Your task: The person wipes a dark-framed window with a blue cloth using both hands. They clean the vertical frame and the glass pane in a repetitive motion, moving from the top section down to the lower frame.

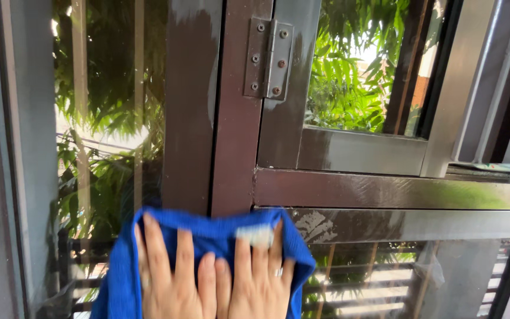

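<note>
A blue cloth (pixel 208 227) is pressed flat against the dark brown window frame (pixel 234 147), low in the view. My left hand (pixel 169 274) lies on the cloth's left half with fingers spread upward. Beside it, touching it, my right hand (pixel 255 277) lies on the cloth's right half; a ring shows on one finger. Both palms push the cloth onto the upright post and the glass below. The frame's surface looks wet and glossy above the cloth.
A metal hinge (pixel 268 58) joins the post to an open window sash (pixel 361 150) at upper right. A horizontal rail (pixel 396 192) runs right from the cloth. Glass panes (pixel 104 118) show green foliage outside. A grey wall edge (pixel 7 177) stands at left.
</note>
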